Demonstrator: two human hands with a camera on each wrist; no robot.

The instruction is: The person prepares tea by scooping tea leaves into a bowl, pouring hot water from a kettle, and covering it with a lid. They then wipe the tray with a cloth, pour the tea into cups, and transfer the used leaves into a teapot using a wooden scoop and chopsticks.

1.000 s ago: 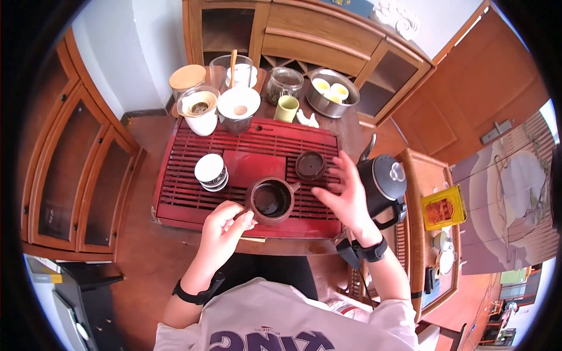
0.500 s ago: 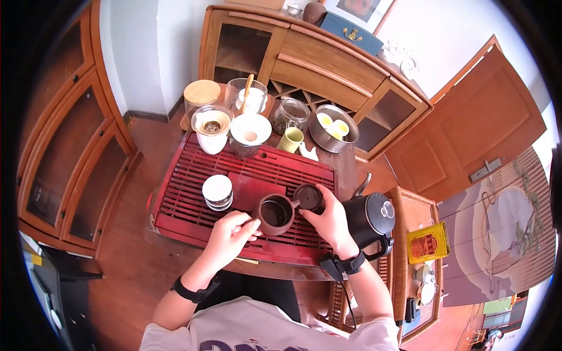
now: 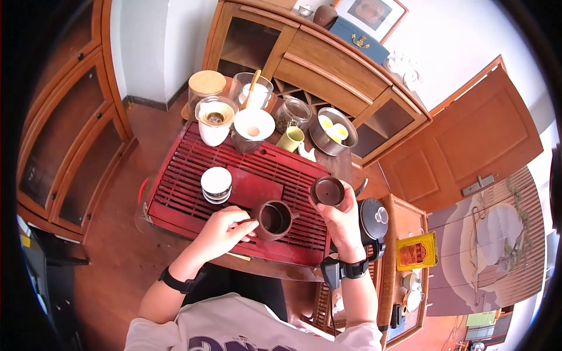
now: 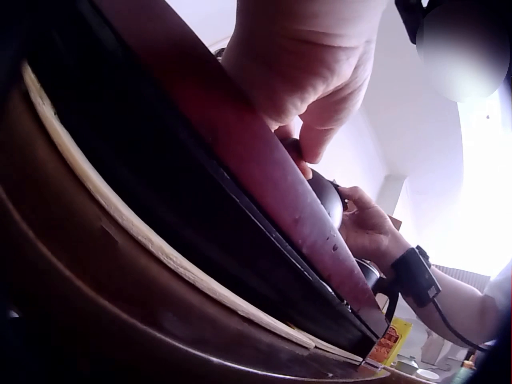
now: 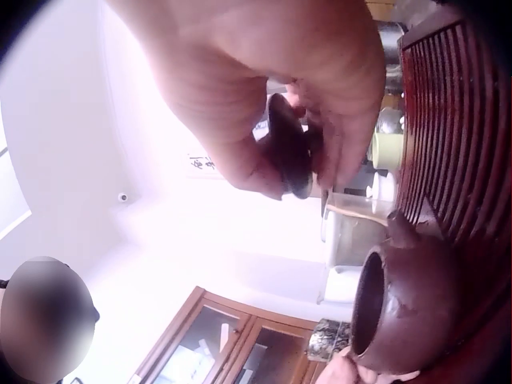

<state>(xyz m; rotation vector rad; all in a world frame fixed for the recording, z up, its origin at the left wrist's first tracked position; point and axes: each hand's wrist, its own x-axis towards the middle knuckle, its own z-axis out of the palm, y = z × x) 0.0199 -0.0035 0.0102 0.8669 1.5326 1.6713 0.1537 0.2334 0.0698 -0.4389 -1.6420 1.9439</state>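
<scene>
A brown clay teapot without its lid [image 3: 274,220] is over the front of the red slatted tea tray [image 3: 175,217], dark inside. My left hand [image 3: 225,234] pinches its handle from the left. The right hand [image 3: 344,223] grips a round dark lid [image 3: 328,191] by its edge, raised above the tray's right side. In the right wrist view the lid [image 5: 290,146] is tilted between thumb and fingers, and the teapot [image 5: 412,304] shows its open mouth. A white-topped stack of cups [image 3: 216,183] stands on the tray, left of the teapot.
Along the tray's back stand a glass dripper [image 3: 215,121], a white bowl [image 3: 254,124], a green cup [image 3: 291,139] and a steel pot [image 3: 332,143]. A black kettle [image 3: 373,219] is right of my right hand, with a yellow tin [image 3: 417,251] beyond it.
My right hand has taken hold of the dark lid and lifted it off the tray, moving right, away from the teapot's spout. The left hand still holds the teapot.
</scene>
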